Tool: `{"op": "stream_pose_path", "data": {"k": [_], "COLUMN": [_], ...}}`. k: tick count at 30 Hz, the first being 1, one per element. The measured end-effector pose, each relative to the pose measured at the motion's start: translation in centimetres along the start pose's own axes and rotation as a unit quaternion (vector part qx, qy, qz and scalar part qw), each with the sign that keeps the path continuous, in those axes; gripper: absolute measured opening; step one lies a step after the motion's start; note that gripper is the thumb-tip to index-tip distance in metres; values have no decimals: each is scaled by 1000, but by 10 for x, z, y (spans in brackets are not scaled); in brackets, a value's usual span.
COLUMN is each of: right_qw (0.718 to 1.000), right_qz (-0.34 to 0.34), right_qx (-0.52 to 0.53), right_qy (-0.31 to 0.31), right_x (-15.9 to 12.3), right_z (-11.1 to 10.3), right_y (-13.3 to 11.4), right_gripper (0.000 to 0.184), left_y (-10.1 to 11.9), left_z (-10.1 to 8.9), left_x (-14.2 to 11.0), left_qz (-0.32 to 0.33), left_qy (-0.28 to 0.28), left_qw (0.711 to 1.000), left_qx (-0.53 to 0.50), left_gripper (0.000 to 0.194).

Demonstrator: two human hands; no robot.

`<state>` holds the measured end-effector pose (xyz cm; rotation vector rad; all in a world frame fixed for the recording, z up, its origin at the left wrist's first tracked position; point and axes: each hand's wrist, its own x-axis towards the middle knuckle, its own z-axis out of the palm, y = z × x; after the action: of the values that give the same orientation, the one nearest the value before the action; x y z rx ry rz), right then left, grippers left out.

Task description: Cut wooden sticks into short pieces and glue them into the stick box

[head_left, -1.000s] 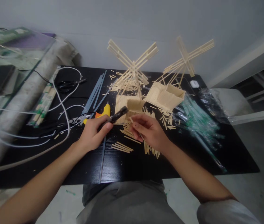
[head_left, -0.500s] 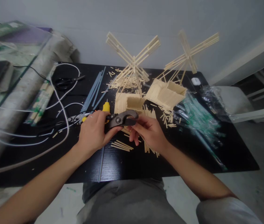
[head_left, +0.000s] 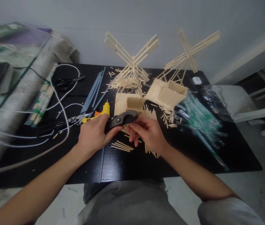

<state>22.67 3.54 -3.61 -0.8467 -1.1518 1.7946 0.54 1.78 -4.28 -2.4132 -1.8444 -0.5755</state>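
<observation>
Black pruning shears are gripped in my left hand, their curved jaws pointing right and nearly closed. Close by the jaw tips, my right hand is closed with thumb and forefinger pinched together. What they pinch is too small to make out. Just behind the hands stands a small windmill model made of pale wooden sticks, with a box on its base. Loose sticks lie beneath and around my hands. A yellow hot glue gun rests behind my left hand.
A second stick windmill stands at the right, with plastic-wrapped sticks beside it. Grey-blue strips, scissors and looped white cable occupy the left. A white earphone case sits near the back right corner.
The shears' jaws have come together, narrowing the gap between them. Both hands stay in nearly the same place, and the view has shifted slightly.
</observation>
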Motion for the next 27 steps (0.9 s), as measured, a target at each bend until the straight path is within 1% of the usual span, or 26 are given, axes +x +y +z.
{"op": "stream_pose_path", "data": {"k": [4, 12, 21, 24, 27], "right_qw": [1000, 1000, 1000, 1000, 1000], "right_qz": [-2, 9, 4, -3, -14], "right_qx": [16, 24, -6, -14, -13], "right_qy": [0, -16, 3, 5, 11], "right_x": [1, 2, 2, 2, 2], "right_z": [-1, -1, -2, -2, -2], "right_y": [1, 0, 3, 4, 5], "right_gripper": [22, 29, 30, 30, 27], "left_y": [0, 2, 2, 1, 0], "left_z": [0, 0, 2, 2, 3], "left_x": [-1, 3, 4, 3, 1], "left_qz": [-4, 1, 25, 19, -6], "left_qy": [-7, -5, 22, 8, -16], "left_qw": [1000, 1000, 999, 999, 999], "left_qx": [10, 28, 30, 32, 33], "left_gripper": [56, 72, 71, 71, 68]}}
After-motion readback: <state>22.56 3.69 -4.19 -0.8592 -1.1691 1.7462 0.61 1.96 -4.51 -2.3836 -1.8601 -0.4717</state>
